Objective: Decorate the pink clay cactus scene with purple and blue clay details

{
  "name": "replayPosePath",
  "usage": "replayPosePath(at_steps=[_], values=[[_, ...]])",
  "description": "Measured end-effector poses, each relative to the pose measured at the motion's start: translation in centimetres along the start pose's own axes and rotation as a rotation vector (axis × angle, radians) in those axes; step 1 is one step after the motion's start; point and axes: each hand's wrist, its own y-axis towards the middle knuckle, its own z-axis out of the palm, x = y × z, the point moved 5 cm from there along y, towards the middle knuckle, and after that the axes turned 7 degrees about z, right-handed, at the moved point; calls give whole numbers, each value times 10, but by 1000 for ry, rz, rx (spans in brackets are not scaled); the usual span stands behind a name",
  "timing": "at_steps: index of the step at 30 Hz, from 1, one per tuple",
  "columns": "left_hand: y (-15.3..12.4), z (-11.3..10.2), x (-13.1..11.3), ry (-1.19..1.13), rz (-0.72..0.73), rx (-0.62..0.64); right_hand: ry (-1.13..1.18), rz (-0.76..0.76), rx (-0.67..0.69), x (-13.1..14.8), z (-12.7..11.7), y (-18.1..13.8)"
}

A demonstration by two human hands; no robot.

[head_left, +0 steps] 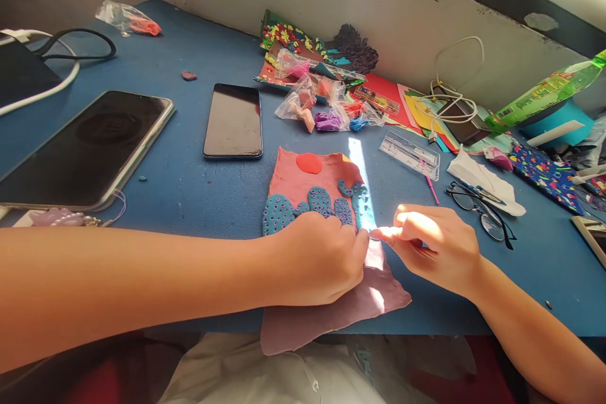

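A clay picture (326,322) lies by the table's front edge, its mauve lower corner reaching past it. Its upper part is pink with a flat red clay disc (309,163). Blue clay cactus shapes (320,201) with small purple-ringed dots cross its middle. My left hand (326,259) is closed, resting over the picture and hiding part of it. Its fingertips meet the right side of the picture, below the rightmost blue shape (362,205). My right hand (433,243) comes from the right with curled fingers, its fingertip at the same spot. Whatever the fingers pinch is hidden.
Two phones (233,121) (89,145) lie to the left. Bagged clay pieces (328,120) are heaped at the back. Clear plastic tools (409,154), eyeglasses (483,211), a white cable (457,107) and a green bottle (544,91) are on the right.
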Motion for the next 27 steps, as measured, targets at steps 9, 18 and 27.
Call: replayPosePath(at_steps=[9, 18, 27], values=[[-1, 1, 0, -1, 0, 5, 4, 12, 31, -1, 0, 0], [0, 0, 1, 4, 1, -12, 40, 10, 2, -2, -1, 0], [-1, 1, 0, 10, 12, -11, -26, -17, -22, -3, -1, 3]])
